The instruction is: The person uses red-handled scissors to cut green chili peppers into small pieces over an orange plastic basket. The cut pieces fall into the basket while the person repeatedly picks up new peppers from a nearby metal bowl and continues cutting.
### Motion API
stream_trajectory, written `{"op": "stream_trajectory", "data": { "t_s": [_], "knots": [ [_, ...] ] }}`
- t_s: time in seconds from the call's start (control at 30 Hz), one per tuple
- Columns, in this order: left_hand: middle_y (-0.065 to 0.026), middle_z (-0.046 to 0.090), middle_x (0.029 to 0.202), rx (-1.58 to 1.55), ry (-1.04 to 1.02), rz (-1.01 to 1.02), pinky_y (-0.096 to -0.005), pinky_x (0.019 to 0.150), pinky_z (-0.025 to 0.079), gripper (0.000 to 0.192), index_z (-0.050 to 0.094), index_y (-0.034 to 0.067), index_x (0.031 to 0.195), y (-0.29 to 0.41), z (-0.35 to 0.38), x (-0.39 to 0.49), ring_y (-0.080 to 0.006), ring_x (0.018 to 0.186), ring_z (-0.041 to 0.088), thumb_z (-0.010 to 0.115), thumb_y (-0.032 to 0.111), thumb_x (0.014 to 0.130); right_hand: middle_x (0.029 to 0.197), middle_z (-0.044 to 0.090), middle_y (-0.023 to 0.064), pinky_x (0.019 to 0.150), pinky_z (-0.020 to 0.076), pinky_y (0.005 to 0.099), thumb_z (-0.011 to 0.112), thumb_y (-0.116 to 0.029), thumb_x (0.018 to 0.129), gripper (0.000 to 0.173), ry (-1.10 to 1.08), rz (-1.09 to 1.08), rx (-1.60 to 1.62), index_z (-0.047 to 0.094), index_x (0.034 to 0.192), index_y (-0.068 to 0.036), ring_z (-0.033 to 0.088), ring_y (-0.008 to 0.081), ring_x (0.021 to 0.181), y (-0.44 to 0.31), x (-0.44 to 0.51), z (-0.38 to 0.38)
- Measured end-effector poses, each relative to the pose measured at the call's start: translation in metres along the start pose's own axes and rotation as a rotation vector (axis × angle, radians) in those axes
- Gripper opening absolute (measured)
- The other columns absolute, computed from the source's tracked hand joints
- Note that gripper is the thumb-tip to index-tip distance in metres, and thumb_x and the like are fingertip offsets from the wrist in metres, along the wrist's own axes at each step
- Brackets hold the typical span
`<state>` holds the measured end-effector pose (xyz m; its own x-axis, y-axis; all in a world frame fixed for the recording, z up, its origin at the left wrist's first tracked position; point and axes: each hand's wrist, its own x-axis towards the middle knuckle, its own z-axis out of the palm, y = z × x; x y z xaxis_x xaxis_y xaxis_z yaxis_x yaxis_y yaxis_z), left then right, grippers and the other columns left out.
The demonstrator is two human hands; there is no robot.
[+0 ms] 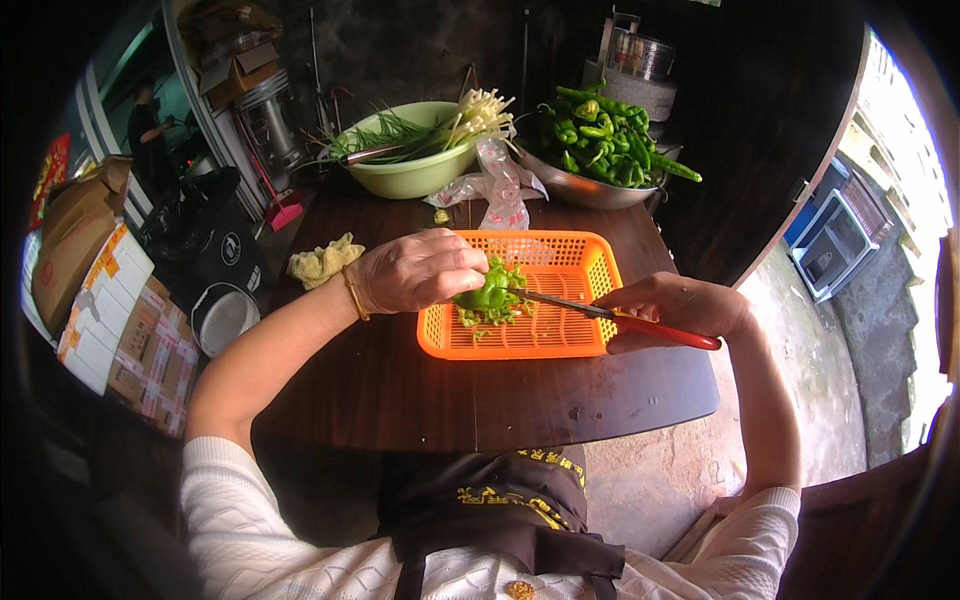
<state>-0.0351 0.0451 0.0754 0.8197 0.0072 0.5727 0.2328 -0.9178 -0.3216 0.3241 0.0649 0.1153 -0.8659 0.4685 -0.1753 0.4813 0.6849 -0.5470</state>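
Observation:
Over an orange plastic basket point(517, 351), the fingers of my left hand point(420, 271) hold a green pepper point(492, 291). My right hand point(679, 304) grips a red-handled cutting tool point(562, 303) from the right side. Whether it is scissors or a knife, I cannot tell; its narrow dark blade points left, with the tip at the pepper. Small green cut pieces point(480, 318) lie in the basket below and around the pepper. Part of the pepper is hidden behind my left fingers.
Behind the basket stand a pale green basin point(409, 174) of green stalks and a metal bowl point(592, 191) heaped with green peppers. A plastic bag point(506, 184) lies between them. A yellow cloth point(324, 261) sits left on the wooden table point(360, 405). Another person point(146, 135) is at far left.

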Motion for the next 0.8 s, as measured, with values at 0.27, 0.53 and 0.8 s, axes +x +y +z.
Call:
{"op": "stream_trajectory", "data": {
  "t_s": [0.27, 0.53, 0.8],
  "knots": [
    [-0.013, 0.069, 0.1, -0.072, -0.057, -0.039, -0.0404, 0.071, 0.056, 0.042, 0.045, 0.005, 0.113, 0.0, 0.006, 0.001, -0.0299, 0.082, 0.069, 0.076, 0.008, 0.085, 0.11, 0.074, 0.0182, 0.087, 0.0559, 0.0412, 0.073, -0.036, 0.094, 0.049, 0.025, -0.008, -0.024, 0.065, 0.134, -0.008, 0.072, 0.0321, 0.098, -0.009, 0.004, 0.016],
    [-0.0121, 0.065, 0.114, 0.047, 0.017, -0.374, -0.0387, 0.089, 0.054, 0.073, 0.045, 0.008, 0.128, -0.007, 0.01, 0.005, -0.0274, 0.103, 0.067, 0.09, 0.02, 0.072, 0.06, 0.059, 0.0013, 0.043, 0.0451, 0.0247, 0.067, -0.036, 0.1, 0.037, 0.192, 0.087, 0.284, 0.069, 0.115, -0.003, 0.058, 0.0075, 0.049, -0.018, 0.01, 0.035],
    [-0.0093, 0.057, 0.122, -0.358, 0.55, -1.385, -0.0335, 0.092, 0.05, 0.063, 0.043, 0.007, 0.131, 0.023, 0.026, -0.038, -0.019, 0.107, 0.057, 0.071, -0.006, 0.075, 0.059, 0.056, -0.0001, 0.043, 0.0396, 0.0236, 0.06, -0.051, 0.101, 0.052, 0.173, 0.211, 0.637, 0.057, 0.075, -0.006, 0.054, 0.007, 0.047, -0.024, 0.03, 0.048]
  ]
}}
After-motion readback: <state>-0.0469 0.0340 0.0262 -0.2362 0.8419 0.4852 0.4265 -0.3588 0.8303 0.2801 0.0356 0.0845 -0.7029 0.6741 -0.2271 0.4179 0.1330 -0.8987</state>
